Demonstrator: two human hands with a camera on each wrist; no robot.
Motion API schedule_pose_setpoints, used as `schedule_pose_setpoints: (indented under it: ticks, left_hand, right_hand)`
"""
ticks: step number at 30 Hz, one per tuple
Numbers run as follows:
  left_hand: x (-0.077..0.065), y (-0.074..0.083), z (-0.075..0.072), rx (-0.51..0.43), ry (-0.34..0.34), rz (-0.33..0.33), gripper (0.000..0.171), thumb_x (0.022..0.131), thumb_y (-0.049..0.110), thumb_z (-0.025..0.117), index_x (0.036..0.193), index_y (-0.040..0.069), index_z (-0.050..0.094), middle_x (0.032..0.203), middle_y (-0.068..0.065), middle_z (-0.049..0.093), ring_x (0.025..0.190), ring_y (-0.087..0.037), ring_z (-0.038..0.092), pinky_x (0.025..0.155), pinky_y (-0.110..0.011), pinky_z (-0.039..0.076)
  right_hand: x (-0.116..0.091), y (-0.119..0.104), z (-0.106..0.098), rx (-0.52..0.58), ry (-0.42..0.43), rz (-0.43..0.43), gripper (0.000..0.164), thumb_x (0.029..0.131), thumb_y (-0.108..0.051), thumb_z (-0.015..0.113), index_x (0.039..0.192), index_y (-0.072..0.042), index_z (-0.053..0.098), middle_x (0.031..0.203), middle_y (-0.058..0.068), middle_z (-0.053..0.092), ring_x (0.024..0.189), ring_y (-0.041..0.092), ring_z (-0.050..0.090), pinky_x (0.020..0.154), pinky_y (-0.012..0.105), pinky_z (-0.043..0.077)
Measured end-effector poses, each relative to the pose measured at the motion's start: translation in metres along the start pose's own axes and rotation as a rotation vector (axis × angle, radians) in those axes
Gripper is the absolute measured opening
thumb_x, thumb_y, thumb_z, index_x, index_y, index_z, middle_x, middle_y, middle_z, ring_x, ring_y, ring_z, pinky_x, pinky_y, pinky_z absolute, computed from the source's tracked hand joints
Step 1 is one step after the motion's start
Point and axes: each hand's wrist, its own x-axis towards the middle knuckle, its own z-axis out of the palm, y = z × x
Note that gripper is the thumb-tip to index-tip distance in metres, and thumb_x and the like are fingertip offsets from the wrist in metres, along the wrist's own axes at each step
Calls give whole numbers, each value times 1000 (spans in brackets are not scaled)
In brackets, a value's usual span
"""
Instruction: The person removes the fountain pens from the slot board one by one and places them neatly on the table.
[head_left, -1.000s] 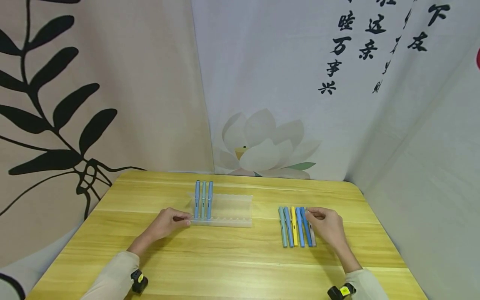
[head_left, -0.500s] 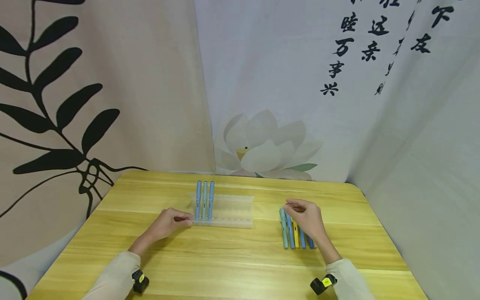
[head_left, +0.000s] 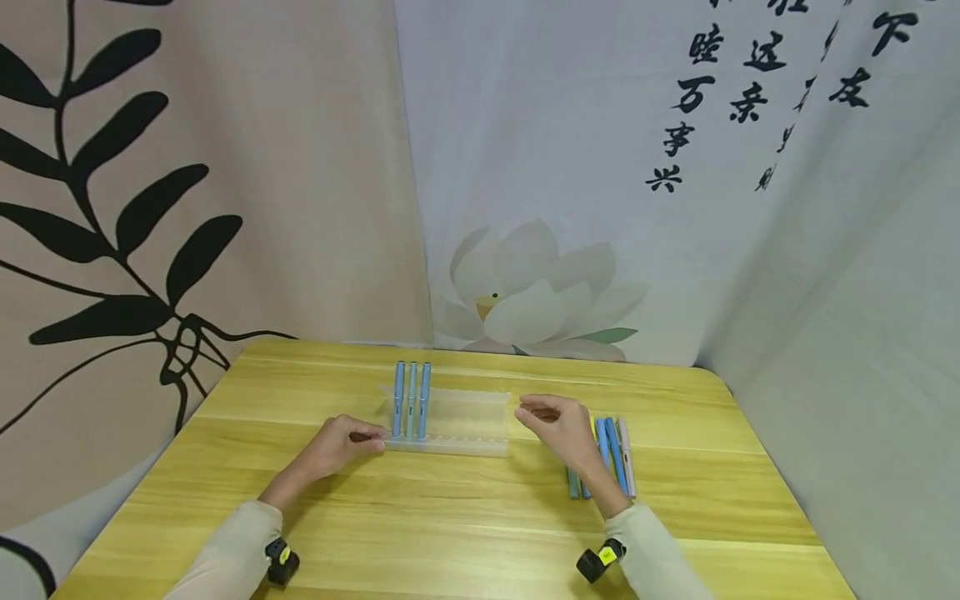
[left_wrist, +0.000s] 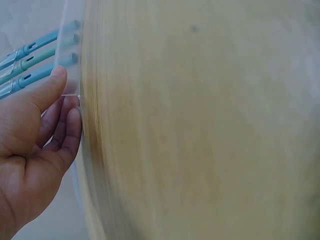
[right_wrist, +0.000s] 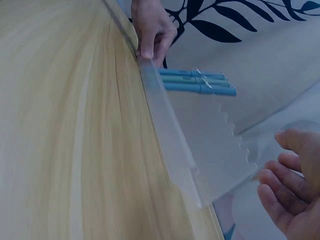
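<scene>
A clear plastic pen rack (head_left: 468,417) lies on the table, with three pens (head_left: 411,404) side by side at its left end: two blue ones and a pale green one between them. My left hand (head_left: 347,440) pinches the rack's left front corner between thumb and fingers, as the left wrist view (left_wrist: 42,135) also has it. Just off the rack's right end is my right hand (head_left: 558,427), its fingers loosely bent. Nothing shows between those fingers in the right wrist view, where the rack's scalloped edge is close to them.
Right of the rack lies a row of loose pens, partly hidden by my right hand and forearm. A blue pen (head_left: 617,457) and a grey pen (head_left: 627,458) show at its right end. Behind the wooden table (head_left: 420,517) hangs a printed curtain (head_left: 555,167).
My right hand has travelled left from the grey end of the loose pens, across the row, to beside the rack. My left hand keeps its grip on the rack's corner.
</scene>
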Motion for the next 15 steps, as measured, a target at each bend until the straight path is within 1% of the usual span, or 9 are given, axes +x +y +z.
schedule_pose_setpoints:
  ticks: [2,9,15]
  left_hand:
    - [0,0,0,2,0,-3,30,97,18,72,121,0,74,120,-15,73,103,-26,71,80,-26,58]
    - [-1,0,-1,19,-4,9,30,98,19,71,121,1,75,121,-15,73,107,-30,71,82,-30,59]
    - [-1,0,1,12,1,18,29,97,19,71,120,1,75,121,-15,73,107,-30,71,83,-32,59]
  right_hand:
    - [2,-3,7,11,-10,0,27,92,-27,79,115,-12,79,104,2,78,90,15,73,80,27,59]
    - [9,-12,36,35,-43,-31,21,92,-24,79,111,-16,80,104,3,78,86,16,74,75,26,59]
    - [13,-18,59,10,-99,-34,23,94,-29,77,113,-16,79,102,0,78,87,14,73,76,27,59]
